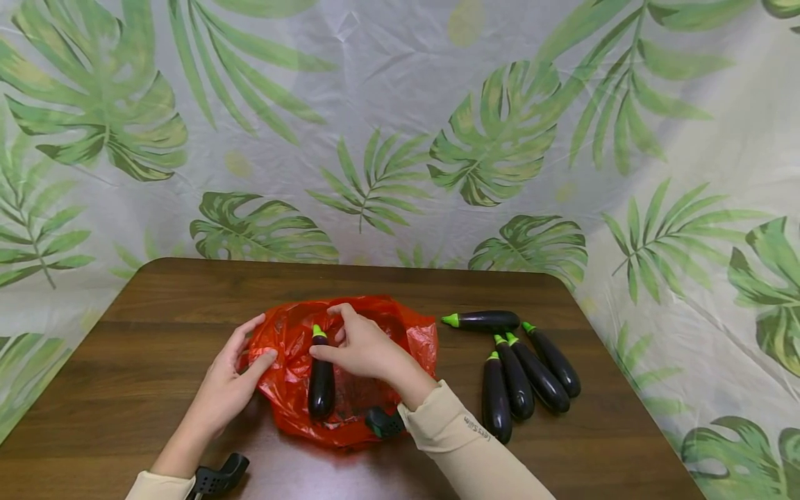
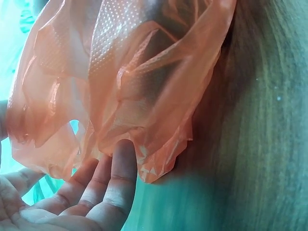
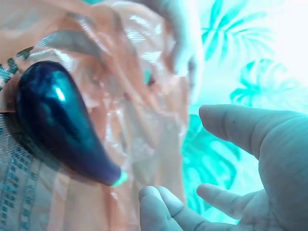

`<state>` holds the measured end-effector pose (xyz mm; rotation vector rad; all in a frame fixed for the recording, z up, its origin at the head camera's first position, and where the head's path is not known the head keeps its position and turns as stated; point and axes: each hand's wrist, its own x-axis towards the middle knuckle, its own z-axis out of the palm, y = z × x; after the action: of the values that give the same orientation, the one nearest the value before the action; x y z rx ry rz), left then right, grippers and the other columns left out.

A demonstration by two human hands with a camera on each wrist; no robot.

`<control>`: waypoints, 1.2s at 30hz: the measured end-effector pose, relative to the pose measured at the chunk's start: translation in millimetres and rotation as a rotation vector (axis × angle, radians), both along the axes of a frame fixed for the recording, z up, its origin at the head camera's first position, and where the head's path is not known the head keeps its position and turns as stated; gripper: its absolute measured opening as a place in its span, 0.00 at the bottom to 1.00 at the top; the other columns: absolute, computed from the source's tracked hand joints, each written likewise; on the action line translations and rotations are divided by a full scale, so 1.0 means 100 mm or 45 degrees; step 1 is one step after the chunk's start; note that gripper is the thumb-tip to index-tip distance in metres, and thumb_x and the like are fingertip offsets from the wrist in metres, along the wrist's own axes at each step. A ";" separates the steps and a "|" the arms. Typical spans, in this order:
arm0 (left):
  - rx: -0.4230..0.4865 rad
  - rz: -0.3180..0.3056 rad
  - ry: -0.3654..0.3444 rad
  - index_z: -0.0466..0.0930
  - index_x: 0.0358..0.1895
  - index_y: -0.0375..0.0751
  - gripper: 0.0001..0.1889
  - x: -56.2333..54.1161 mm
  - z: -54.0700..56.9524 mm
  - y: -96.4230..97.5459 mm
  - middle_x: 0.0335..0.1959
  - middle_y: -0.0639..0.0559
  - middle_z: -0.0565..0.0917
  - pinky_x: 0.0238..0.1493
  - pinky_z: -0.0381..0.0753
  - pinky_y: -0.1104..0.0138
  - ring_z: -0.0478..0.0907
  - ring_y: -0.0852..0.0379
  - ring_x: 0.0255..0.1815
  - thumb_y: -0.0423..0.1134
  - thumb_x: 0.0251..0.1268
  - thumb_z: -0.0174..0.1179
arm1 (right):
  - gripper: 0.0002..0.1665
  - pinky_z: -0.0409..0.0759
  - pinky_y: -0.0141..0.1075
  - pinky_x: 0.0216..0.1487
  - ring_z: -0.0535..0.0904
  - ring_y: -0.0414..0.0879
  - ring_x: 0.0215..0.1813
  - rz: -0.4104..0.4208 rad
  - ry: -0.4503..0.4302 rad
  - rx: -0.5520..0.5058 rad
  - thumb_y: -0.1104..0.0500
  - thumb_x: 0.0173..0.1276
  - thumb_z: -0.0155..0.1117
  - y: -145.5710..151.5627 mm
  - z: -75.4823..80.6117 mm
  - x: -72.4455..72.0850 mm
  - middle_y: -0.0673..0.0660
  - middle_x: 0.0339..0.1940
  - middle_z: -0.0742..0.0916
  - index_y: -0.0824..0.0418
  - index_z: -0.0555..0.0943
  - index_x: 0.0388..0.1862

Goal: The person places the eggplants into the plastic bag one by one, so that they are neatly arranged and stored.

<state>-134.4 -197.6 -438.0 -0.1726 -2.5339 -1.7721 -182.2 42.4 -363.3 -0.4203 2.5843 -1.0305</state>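
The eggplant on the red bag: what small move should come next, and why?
Perhaps the right hand should close gently around the eggplant on the red bag. The right wrist view shows that hand open, near it but apart, while the left hand touches the bag's edge and might steady it.

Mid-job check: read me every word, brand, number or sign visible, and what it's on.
Right sleeve: small lettering, too small to read surely.
Red plastic bag: dark printed characters, too blurred to read.
No other text shows.
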 end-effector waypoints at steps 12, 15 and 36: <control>-0.002 0.014 -0.002 0.57 0.86 0.50 0.35 -0.01 -0.02 0.04 0.78 0.32 0.73 0.52 0.81 0.79 0.80 0.35 0.68 0.45 0.83 0.59 | 0.41 0.84 0.37 0.47 0.84 0.45 0.50 0.076 0.027 -0.139 0.43 0.75 0.72 0.45 0.31 0.19 0.56 0.54 0.86 0.51 0.67 0.80; -0.009 0.018 -0.002 0.57 0.86 0.50 0.35 -0.01 -0.03 0.04 0.78 0.32 0.73 0.52 0.81 0.79 0.81 0.41 0.67 0.45 0.83 0.60 | 0.40 0.84 0.38 0.49 0.84 0.46 0.51 0.060 0.019 -0.175 0.44 0.75 0.72 0.56 0.35 0.23 0.55 0.54 0.85 0.49 0.67 0.80; 0.046 0.022 0.001 0.56 0.86 0.49 0.35 0.02 -0.07 0.03 0.80 0.32 0.70 0.52 0.81 0.80 0.75 0.86 0.55 0.43 0.83 0.60 | 0.38 0.85 0.47 0.60 0.83 0.49 0.57 -0.111 0.139 -0.135 0.43 0.77 0.70 1.41 0.36 0.29 0.56 0.56 0.85 0.50 0.68 0.80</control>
<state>-132.5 -194.5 -444.5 -0.1494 -2.4934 -1.8093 -152.8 183.8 -327.6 -0.4039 2.6729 -1.2104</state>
